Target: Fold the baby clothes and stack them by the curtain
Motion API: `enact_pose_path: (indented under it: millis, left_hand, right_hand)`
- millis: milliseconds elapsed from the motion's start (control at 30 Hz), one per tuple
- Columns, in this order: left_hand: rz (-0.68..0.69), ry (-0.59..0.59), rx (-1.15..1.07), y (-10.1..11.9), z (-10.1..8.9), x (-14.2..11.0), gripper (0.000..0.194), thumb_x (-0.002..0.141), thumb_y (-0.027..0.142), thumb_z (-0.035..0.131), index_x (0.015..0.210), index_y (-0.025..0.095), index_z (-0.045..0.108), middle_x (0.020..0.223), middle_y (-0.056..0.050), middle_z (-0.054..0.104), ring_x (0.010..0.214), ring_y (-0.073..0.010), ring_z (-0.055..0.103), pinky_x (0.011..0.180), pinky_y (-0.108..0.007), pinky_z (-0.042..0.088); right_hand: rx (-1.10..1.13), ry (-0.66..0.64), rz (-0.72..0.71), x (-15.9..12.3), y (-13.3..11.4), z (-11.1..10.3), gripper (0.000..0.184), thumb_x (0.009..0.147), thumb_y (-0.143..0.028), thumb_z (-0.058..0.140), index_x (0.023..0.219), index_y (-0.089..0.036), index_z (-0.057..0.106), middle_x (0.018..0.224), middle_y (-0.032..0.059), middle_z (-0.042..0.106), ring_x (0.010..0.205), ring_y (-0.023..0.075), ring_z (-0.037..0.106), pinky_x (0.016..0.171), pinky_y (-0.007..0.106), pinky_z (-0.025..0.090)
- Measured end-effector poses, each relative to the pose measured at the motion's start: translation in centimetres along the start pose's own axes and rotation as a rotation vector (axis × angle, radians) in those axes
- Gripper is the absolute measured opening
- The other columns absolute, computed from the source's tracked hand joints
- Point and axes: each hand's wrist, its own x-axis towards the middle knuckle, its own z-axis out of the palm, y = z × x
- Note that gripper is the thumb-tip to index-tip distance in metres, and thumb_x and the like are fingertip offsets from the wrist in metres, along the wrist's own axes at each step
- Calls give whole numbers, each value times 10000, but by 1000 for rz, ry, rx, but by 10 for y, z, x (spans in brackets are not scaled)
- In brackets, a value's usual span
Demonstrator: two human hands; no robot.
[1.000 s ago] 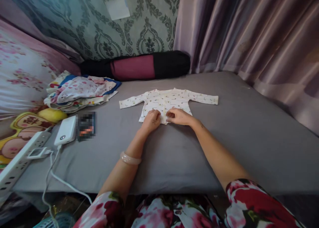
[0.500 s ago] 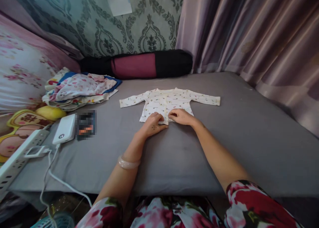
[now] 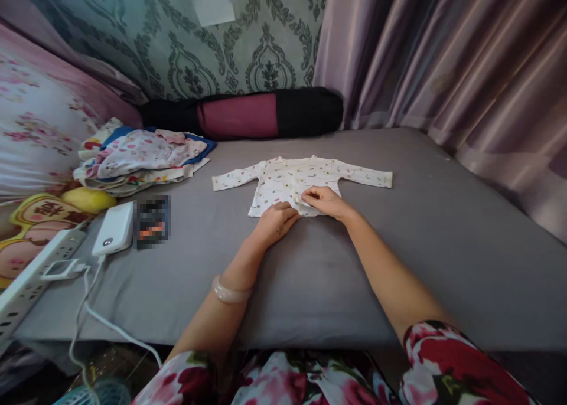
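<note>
A small white baby shirt point(image 3: 277, 186) with a tiny print lies flat on the grey sheet, both sleeves spread out to the sides. At the middle of its bottom hem, my left hand point(image 3: 278, 221) has its fingers pressed together on the cloth edge. Slightly higher and to the right, my right hand point(image 3: 325, 201) pinches the front opening of the shirt between thumb and fingertips. The fingers cover part of the placket, so the fastening there is hard to make out.
Left of the shirt lies a pile of folded clothes point(image 3: 142, 157). Nearer are a white power bank point(image 3: 114, 228), a blurred dark packet point(image 3: 153, 222) and a power strip point(image 3: 42, 263) with white cables. A black and maroon bolster point(image 3: 239, 116) lies along the wall; curtains point(image 3: 420, 56) hang right.
My right hand has moved slightly up along the shirt's front opening. The left hand has rolled inward, its thumb now tucked in at the hem. The shirt stays in place.
</note>
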Motion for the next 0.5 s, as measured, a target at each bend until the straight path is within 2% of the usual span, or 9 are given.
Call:
enact_pose_path:
  millis: [167, 267, 367, 433, 500]
  left_hand:
    - [-16, 3, -8, 3, 0, -1, 216, 914, 263, 490, 805, 209, 669, 862, -42, 655, 842, -170, 603, 788, -281, 466]
    - [-141, 77, 0, 3, 0, 0, 172, 871, 223, 511, 751, 195, 631, 773, -35, 642, 759, -165, 593, 721, -277, 462]
    - [-216, 191, 9, 0, 1, 3, 198, 908, 269, 469, 829, 186, 631, 841, -63, 659, 844, -193, 600, 798, -318, 472]
    - [-208, 220, 21, -3, 4, 4, 244, 936, 319, 442, 982, 182, 639, 1010, -93, 672, 1006, -221, 589, 921, -363, 449]
    - [-198, 188, 52, -7, 8, 5, 321, 942, 357, 439, 1171, 196, 597, 1239, -105, 614, 1220, -257, 498, 1047, -423, 375]
  right_hand:
    - [-155, -110, -40, -1, -1, 0, 272, 791, -371, 557, 851, -149, 703, 772, 23, 672, 698, 139, 561, 663, 254, 419]
    - [-241, -257, -75, -4, -5, -2, 236, 775, -343, 598, 841, -160, 732, 764, 15, 694, 721, 147, 584, 669, 246, 424]
    - [-250, -373, -91, -5, -9, -7, 223, 779, -339, 617, 847, -168, 743, 751, 13, 707, 725, 149, 611, 697, 248, 446]
    - [-178, -345, -52, -3, -9, -12, 270, 826, -358, 573, 915, -158, 731, 769, 32, 713, 706, 150, 626, 689, 257, 470]
    - [-148, -145, -10, 1, -4, -18, 323, 891, -344, 482, 1023, -145, 698, 869, 71, 722, 766, 162, 645, 711, 274, 496]
